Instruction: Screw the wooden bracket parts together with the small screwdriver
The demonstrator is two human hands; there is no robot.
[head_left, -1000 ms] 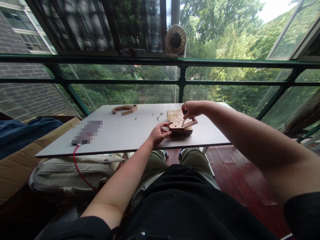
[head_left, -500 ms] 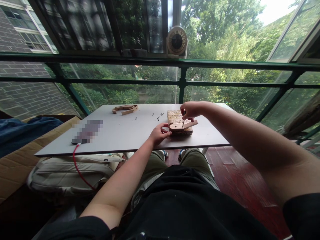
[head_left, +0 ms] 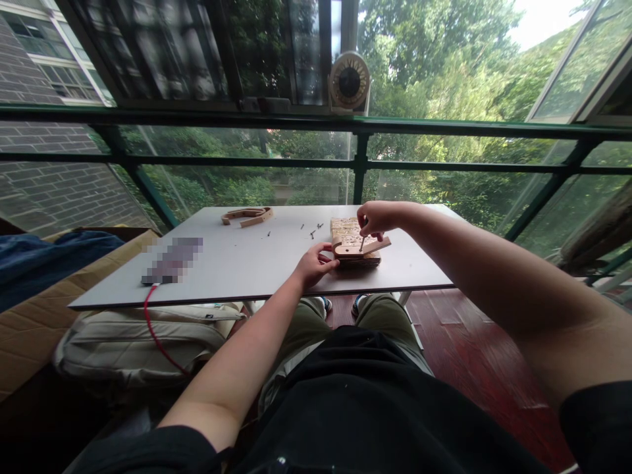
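My right hand is closed round the handle of a screwdriver, whose thin shaft points down. Its tip meets a light wooden piece with a rounded left end and a dark hole. That piece lies on a thick block with a rough, pitted top, and a straight wooden arm angles off to the right. My left hand grips the rounded end of the wooden piece from the left, thumb near the block's front edge. The screwdriver's handle is mostly hidden in my fingers.
Several small screws lie left of the block on the white table. Curved wooden parts rest at the back. A blurred-out device with a red cable lies at left. A round fan stands at the railing.
Almost nothing differs. My right hand and the screwdriver have shifted very slightly, while my left hand and the wooden piece stay in place.
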